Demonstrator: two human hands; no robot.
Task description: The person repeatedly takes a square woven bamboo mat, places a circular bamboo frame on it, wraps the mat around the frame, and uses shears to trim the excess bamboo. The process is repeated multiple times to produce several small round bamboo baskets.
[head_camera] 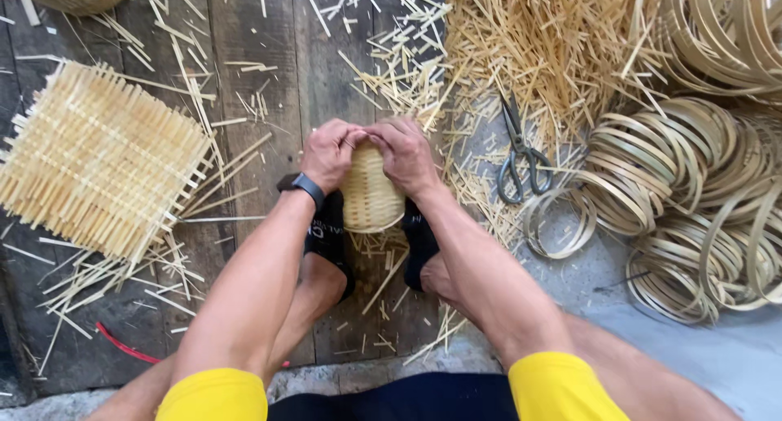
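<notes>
left hand clenched | right hand clenched | hands touching

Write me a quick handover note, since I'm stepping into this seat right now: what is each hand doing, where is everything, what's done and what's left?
Left hand: closed on the top rim of the small woven basket.
Right hand: gripping the same rim from the other side, fingers pinched at the top.
The basket stands braced between both feet in black socks.
Scissors lie right of the hands; bamboo hoops are piled further right; a flat woven mat lies left.
Done: basket body woven.
Left: apparently the rim, still under the fingers.
</notes>
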